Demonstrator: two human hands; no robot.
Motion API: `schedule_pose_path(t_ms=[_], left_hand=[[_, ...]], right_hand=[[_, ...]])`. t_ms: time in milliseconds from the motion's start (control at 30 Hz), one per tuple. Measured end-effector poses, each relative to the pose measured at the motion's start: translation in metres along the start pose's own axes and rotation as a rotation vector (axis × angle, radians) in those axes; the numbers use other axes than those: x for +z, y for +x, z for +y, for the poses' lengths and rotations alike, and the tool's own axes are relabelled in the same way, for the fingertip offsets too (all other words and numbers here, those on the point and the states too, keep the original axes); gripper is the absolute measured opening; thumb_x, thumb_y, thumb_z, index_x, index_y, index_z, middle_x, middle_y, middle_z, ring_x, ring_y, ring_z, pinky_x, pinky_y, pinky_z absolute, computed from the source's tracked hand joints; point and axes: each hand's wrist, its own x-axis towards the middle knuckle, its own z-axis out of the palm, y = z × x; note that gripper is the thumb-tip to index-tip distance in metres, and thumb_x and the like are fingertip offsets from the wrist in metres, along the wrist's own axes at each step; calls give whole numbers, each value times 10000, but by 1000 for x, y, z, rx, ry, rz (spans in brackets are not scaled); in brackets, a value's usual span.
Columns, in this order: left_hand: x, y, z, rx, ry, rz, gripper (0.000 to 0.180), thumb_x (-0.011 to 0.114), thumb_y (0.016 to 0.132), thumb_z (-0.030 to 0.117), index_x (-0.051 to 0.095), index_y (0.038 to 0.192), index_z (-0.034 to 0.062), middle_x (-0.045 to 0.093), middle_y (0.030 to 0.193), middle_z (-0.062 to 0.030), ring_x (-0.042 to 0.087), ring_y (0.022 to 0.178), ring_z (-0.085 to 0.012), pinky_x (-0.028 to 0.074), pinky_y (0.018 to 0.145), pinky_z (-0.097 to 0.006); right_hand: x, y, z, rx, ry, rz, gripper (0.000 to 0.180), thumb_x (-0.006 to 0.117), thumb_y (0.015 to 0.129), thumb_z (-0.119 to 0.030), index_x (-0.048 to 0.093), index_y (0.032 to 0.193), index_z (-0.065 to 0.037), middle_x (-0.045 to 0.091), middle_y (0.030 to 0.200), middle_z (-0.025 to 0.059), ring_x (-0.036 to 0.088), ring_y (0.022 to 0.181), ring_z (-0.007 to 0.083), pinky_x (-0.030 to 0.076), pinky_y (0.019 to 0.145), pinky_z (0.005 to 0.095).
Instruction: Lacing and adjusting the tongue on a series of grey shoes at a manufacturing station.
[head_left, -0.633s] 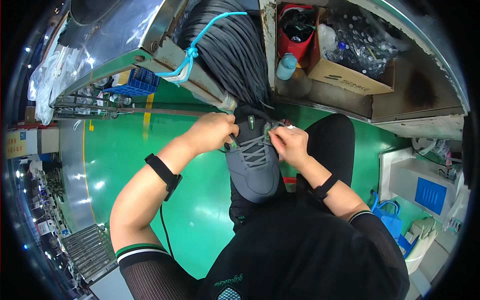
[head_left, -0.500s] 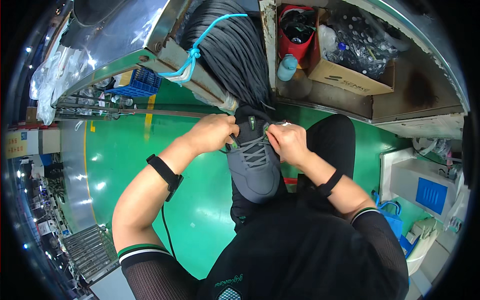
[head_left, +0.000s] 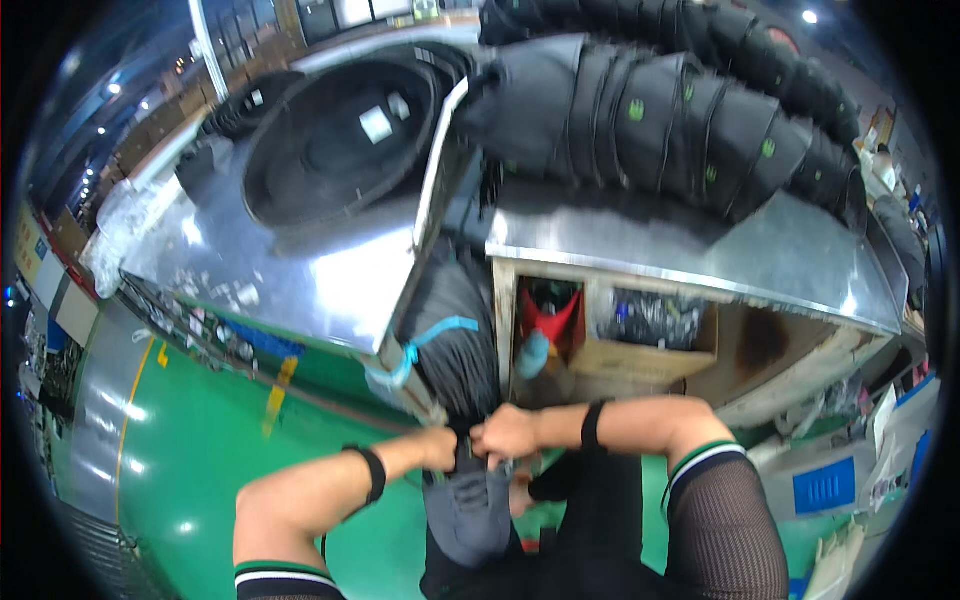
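Observation:
A dark grey lace-up shoe (head_left: 468,520) rests on my black-clad leg, toe toward me, its laces drawn across the front. My left hand (head_left: 437,448) is closed at the left side of its upper opening. Over the right side of that opening my right hand (head_left: 508,432) bends in from the side, fingers curled and gripping there. The two hands nearly touch. Between them the tongue and collar are partly hidden, and motion blur hides exactly which part each set of fingers pinches.
Beyond the shoe hangs a bundle of black cords (head_left: 455,370) with a blue tie (head_left: 445,328). Metal-topped tables stand ahead, bearing a black round tub (head_left: 340,150) and stacked black pieces (head_left: 640,120). Under the right table sit a cardboard box (head_left: 640,362) and a red container (head_left: 548,318).
The view has tilted up, bringing the tabletops in. My hands have come closer together at the shoe's opening, and my right forearm now lies more level with its elbow raised.

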Motion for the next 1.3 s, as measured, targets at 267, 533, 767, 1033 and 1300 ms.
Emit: schedule_pose_path(t_ms=[267, 533, 767, 1033, 1300], left_hand=[[-17, -35, 28, 48, 250, 7, 290, 635, 841, 335, 711, 991, 98, 694, 1018, -123, 662, 975, -313, 517, 798, -451], [27, -4, -12, 71, -294, 243, 221, 637, 857, 304, 688, 902, 94, 686, 887, -106, 659, 870, -288, 494, 737, -388], [20, -63, 37, 460, -713, 894, 168, 615, 899, 180, 641, 850, 21, 571, 805, -87, 595, 780, -246, 459, 708, -337], [118, -35, -24, -183, -1267, 1076, 402, 579, 932, 384, 654, 1137, 46, 665, 1112, -139, 613, 1033, -243, 459, 908, -361], [125, -34, 17, 137, -2047, 570, 571, 539, 941, 501, 562, 1248, 21, 604, 1241, -111, 590, 1097, -253, 464, 961, -413]], right_hand=[[50, 5, 2, 577, 967, 61, 152, 682, 859, -182, 700, 782, -52, 586, 597, 39, 521, 489, 116, 411, 480, 318], [74, 6, -24, 944, 1689, 714, 328, 605, 948, -310, 659, 764, -43, 562, 726, -23, 529, 741, 93, 427, 722, 297], [25, -15, -49, 822, 0, 745, 249, 718, 755, -412, 718, 885, -199, 564, 1086, 22, 522, 1015, 313, 423, 778, 471], [56, -2, -40, 731, 307, 376, 227, 711, 810, -320, 732, 945, -138, 622, 999, 69, 583, 989, 256, 460, 836, 398], [58, -25, -67, 697, 1390, 866, 263, 652, 907, -263, 676, 919, -2, 609, 869, 20, 516, 818, 125, 419, 800, 290]])
